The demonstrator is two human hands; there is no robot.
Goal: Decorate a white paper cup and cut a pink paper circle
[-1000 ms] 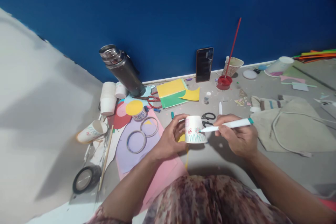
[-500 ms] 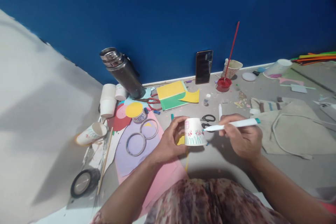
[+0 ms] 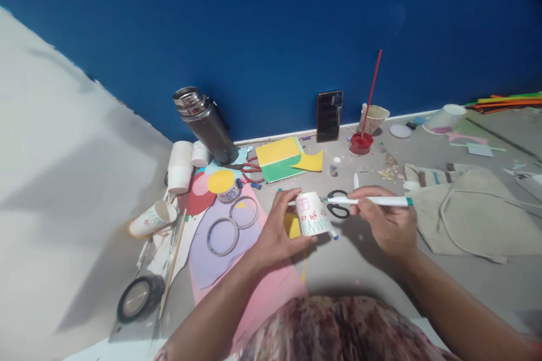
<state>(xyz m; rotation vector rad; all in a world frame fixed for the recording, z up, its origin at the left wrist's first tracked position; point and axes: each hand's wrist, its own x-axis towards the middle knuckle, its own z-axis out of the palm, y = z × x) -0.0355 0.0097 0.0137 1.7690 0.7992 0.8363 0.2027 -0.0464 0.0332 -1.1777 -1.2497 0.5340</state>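
I see left hand (image 3: 277,231) fingers clamped on upturned white decorated paper cup (image 3: 312,214); right hand (image 3: 387,220) fingers pinch white teal-capped marker (image 3: 367,201), tip just right of cup.

Both forearms are bare from elbow to wrist, with no watch, bracelet or ring showing on the left hand (image 3: 277,234) or the right hand (image 3: 387,224). A mottled garment (image 3: 339,330) (maroon, dusty pink and grey blotches, loosely patterned) covers the torso at the bottom edge.

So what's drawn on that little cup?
Small white paper cup: red flowers above green zigzag grass, head view.
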